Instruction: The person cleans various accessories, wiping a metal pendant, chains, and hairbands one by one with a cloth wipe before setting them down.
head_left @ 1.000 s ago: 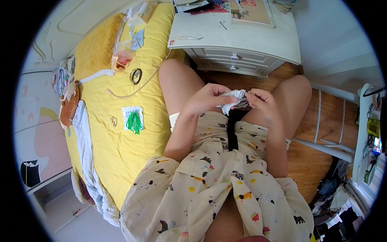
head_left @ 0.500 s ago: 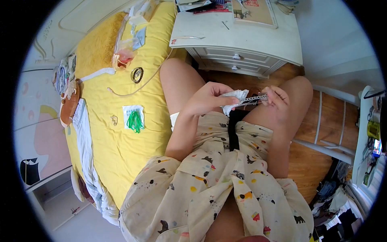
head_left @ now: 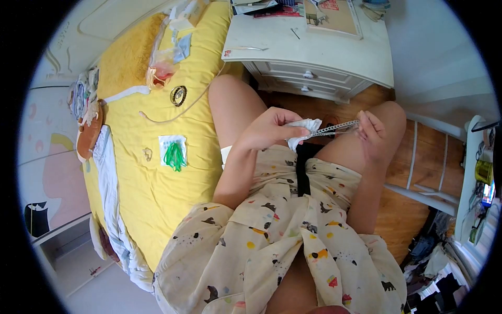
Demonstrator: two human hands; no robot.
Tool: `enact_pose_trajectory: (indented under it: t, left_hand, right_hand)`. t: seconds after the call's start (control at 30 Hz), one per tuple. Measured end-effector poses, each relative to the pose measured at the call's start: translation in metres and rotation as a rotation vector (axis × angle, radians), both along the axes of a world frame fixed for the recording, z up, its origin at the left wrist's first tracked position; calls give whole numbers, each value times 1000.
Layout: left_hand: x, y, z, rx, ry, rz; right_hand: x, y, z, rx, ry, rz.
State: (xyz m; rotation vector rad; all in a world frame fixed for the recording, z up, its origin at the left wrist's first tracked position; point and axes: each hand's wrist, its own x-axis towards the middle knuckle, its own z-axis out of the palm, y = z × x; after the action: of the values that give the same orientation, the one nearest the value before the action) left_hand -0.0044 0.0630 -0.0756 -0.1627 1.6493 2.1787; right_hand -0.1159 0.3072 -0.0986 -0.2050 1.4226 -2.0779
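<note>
Head cam: L hand (head_left: 274, 128) pinches a crumpled white cloth (head_left: 302, 130) btwn thumb & fingers, thumb on top; chain (head_left: 337, 127) comes out of the cloth's far side. R hand (head_left: 372, 135) has the chain's other end at its fingertips, fingers bent & closed on it. So both hands are gripping, 1 on cloth, 1 on chain. Chain is silver, drawn out nearly straight btwn the 2 hands, rising slightly twd the R hand; 2 strands show, upper 1 w/ clear links, lower 1 thinner. Can't tell how much chain is inside the cloth.

Hands are held above the lap, btwn the bare knees. Below them: patterned garment (head_left: 261, 209) w/ small animal prints, plus a black strip (head_left: 301, 175) running down its middle.

Frame L, beside the person: yellow bed (head_left: 133, 193). On it, nearest stuff is a white packet (head_left: 166, 141) w/ a bundle of green strands (head_left: 174, 156) on top; just beside, a small pale loop (head_left: 147, 154). Further up: pale cord (head_left: 175, 119), dark ring-shaped item (head_left: 178, 96), clear bag (head_left: 163, 70) w/ smth reddish, blue packet (head_left: 184, 46), fluffy yellow cushion (head_left: 123, 57).

Top of frame: white cabinet (head_left: 314, 52) w/ 2 drawer knobs showing; tweezers-like tool (head_left: 250, 48) lies near its front edge, flat tan book or box (head_left: 332, 20) farther back. Frame R: wood floor (head_left: 400, 220) & white metal frame (head_left: 423, 193).
</note>
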Motion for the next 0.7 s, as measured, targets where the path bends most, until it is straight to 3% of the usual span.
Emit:
enact_pose_trajectory:
  t: [0.17, 0.27, 0.4, 0.53, 0.7]
  left_hand:
    - [0, 1, 0, 3, -42, 27]
    - [-2, 2, -4, 30, -31, -6]
    - [-4, 8, -5, 53, -39, -15]
    - [-5, 13, -15, 82, -71, 36]
    - [-6, 16, -10, 190, -134, 34]
  right_hand:
    - [5, -7, 4, 270, 123, 195]
    - [11, -20, 10, 258, -47, 302]
    - [17, -29, 6, 315, 48, 460]
    - [26, -34, -2, 119, -76, 498]
    - [21, -33, -22, 68, -176, 524]
